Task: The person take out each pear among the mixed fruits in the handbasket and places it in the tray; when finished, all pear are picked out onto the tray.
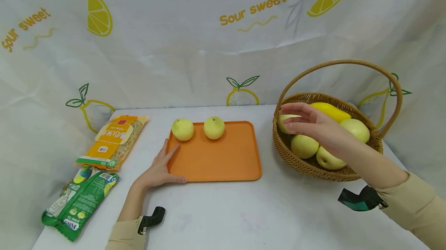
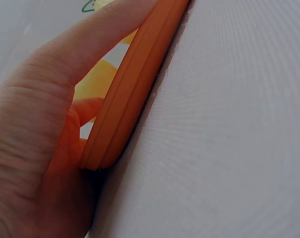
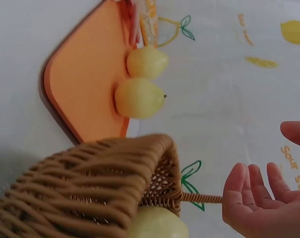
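Observation:
An orange tray (image 1: 216,161) lies flat on the table. Two pale yellow-green pears, a left pear (image 1: 182,129) and a right pear (image 1: 214,128), sit along its far edge. My left hand (image 1: 157,170) rests spread at the tray's near left corner, thumb along the front rim, fingers on the left side; the left wrist view shows the thumb (image 2: 95,37) touching the rim. Over the left side of a wicker basket (image 1: 296,163) hovers my right hand (image 1: 315,124), fingers loosely bent and holding nothing. It partly hides a pear (image 1: 283,124) in the basket.
The basket's tall arched handle (image 1: 343,62) rises above several more pears (image 1: 304,146) and a long yellow fruit (image 1: 331,112). At the left lie an orange grain packet (image 1: 115,139) and a green packet (image 1: 81,201). A printed cloth (image 1: 174,48) hangs behind the table.

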`<state>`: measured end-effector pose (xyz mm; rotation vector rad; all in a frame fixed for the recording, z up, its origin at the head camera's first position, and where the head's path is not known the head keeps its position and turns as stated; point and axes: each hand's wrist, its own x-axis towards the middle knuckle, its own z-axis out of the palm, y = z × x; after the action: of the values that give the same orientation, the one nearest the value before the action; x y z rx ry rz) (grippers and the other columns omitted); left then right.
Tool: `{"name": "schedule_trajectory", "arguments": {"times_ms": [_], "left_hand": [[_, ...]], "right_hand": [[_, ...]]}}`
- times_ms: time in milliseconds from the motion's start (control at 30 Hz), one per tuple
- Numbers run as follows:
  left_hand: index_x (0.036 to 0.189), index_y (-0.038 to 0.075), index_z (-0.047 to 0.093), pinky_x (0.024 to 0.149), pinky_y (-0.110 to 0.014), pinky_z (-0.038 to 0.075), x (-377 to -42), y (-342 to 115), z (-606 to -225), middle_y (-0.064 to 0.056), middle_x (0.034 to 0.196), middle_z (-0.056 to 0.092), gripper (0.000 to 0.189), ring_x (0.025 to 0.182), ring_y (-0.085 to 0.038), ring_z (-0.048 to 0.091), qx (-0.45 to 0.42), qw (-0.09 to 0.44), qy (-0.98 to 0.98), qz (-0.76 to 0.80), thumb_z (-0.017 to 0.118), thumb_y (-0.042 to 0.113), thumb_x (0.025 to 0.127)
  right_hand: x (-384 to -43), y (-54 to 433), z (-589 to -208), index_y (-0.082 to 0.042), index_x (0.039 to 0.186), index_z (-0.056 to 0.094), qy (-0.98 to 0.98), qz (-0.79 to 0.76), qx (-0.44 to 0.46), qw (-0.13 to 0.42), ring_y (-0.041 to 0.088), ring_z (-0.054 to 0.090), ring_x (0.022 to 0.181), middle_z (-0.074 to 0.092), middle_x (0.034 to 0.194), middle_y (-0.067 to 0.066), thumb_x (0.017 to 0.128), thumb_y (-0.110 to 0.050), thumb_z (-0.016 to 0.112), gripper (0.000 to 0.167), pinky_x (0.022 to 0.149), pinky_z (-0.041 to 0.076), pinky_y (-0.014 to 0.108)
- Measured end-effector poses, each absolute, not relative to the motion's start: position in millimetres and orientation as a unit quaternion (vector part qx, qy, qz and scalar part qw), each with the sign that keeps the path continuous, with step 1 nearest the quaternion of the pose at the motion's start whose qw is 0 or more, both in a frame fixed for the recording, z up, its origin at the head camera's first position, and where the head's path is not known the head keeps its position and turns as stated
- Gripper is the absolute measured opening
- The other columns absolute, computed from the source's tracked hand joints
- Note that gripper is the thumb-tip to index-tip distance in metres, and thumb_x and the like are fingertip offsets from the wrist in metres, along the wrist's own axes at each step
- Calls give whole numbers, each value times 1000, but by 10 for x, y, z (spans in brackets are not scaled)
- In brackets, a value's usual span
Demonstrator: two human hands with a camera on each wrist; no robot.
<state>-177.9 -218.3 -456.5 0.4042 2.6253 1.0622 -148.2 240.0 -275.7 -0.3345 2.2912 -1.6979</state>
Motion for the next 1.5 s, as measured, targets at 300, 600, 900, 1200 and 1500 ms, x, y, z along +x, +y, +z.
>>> {"name": "schedule_trajectory", "arguments": {"times_ms": [300,600,900,1200,1500], "left_hand": [[158,19,19,107,-72,10,-1769,-2168,-4567,-11,161,-19,119,144,-46,-6,144,138,905,376,86,53,66],[158,19,18,108,-71,9,-1759,-2162,-4568,-11,161,-19,119,145,-45,-7,143,140,905,375,86,52,66],[158,20,18,108,-71,9,-1757,-2161,-4563,-10,161,-20,119,145,-45,-6,140,142,907,372,86,53,66],[158,21,18,107,-71,9,-1770,-2178,-4559,-10,161,-20,118,145,-45,-7,141,139,908,370,86,53,66],[158,22,18,108,-71,10,-1782,-2181,-4577,-8,161,-20,118,145,-44,-6,139,139,908,369,86,54,66]], "right_hand": [[-1747,2687,-2651,-10,146,36,850,-482,-122,172,19,44,124,36,149,10,100,-25,57,53,89,47,27],[-2071,2870,-2679,-3,150,29,882,-414,-125,190,39,32,137,32,152,18,99,-27,58,63,104,37,50],[-2274,2936,-2876,1,149,28,898,-375,-134,188,45,28,136,28,151,24,92,-25,69,75,105,30,61],[-2359,2895,-3050,1,149,27,923,-297,-139,202,39,46,122,38,143,26,85,-39,75,90,93,43,51],[-2401,2858,-3143,3,148,23,925,-275,-160,207,32,54,107,45,132,25,85,-36,75,90,81,48,43]]}}
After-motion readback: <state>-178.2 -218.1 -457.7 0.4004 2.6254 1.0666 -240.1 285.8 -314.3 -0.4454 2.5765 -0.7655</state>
